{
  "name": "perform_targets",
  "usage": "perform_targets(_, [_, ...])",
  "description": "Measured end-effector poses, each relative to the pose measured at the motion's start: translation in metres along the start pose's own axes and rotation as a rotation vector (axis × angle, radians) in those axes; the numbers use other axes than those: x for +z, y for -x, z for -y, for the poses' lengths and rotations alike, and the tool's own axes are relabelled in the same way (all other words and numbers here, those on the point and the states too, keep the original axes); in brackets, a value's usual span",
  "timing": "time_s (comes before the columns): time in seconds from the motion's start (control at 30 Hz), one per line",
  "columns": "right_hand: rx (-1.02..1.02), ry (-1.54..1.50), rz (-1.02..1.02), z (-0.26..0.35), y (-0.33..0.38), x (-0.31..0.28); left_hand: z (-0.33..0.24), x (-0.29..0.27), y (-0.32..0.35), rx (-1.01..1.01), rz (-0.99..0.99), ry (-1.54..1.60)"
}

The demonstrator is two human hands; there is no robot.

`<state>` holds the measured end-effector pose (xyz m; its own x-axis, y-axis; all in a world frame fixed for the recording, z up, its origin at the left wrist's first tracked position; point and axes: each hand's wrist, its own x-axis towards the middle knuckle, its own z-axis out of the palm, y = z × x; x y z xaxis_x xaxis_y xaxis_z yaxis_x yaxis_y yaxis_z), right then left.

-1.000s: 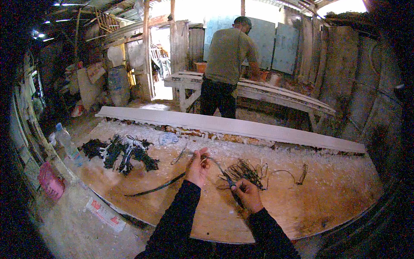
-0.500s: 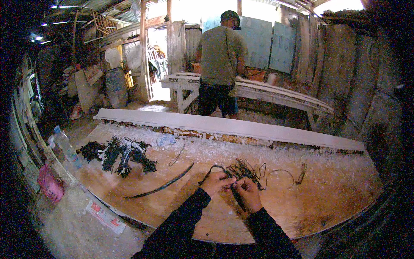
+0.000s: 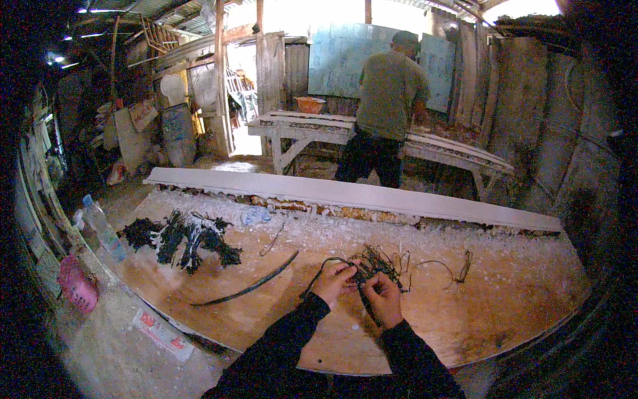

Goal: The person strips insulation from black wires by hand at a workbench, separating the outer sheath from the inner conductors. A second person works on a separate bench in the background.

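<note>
Over the plywood tabletop, both my hands are closed with fingertips pinched close together. A thin dark cord curves out of my left hand, which grips it. My right hand, just beside, pinches dark strands; the exact spot between the fingertips is too small to make out. Right behind the hands lies a tangled bunch of thin dark wire-like strands. A single dark strip lies curved on the board to the left. Farther left are several bundles of dark strands, some tied with white.
A long white plaster-like moulding runs along the table's far side, with white crumbs before it. A clear bottle and a pink basket-like object are at the left. Behind, a person stands at a white-smeared bench.
The person behind has moved right along the bench, uncovering an orange basin. My hands have shifted slightly, still pinching the cord and strands close together.
</note>
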<state>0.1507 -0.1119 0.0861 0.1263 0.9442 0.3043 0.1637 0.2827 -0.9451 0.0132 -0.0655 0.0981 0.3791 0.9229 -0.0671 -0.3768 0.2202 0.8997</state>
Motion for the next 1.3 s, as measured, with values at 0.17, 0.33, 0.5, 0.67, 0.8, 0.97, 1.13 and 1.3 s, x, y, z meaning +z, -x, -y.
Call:
perform_targets(0.17, [-0.019,0.004,-0.023,0.007,0.000,0.002,0.008,-0.002,-0.003,0.023,0.001,0.093])
perform_targets(0.33, [0.090,-0.216,-0.001,0.022,0.002,0.004,0.021,-0.015,-0.022,0.333,0.247,-0.553])
perform_targets(0.5, [0.161,-0.207,0.036,0.015,-0.004,-0.006,0.028,-0.012,-0.020,0.285,0.218,-0.440])
perform_targets(0.67, [0.160,-0.383,-0.052,0.001,-0.005,-0.006,0.026,-0.009,-0.016,0.165,0.153,-0.362])
perform_targets(0.8, [0.136,-0.406,-0.074,0.003,-0.005,-0.005,0.027,-0.012,-0.017,0.144,0.203,-0.354])
perform_targets(0.97, [0.243,-0.569,-0.062,0.015,-0.002,-0.003,0.031,-0.014,-0.020,0.154,0.270,-0.354])
perform_targets(1.13, [0.177,-0.498,-0.045,0.018,-0.003,-0.006,0.030,-0.009,-0.018,0.138,0.272,-0.326])
perform_targets(1.3, [0.293,-0.738,-0.055,0.019,-0.005,-0.007,0.022,-0.003,-0.011,0.014,0.278,-0.159])
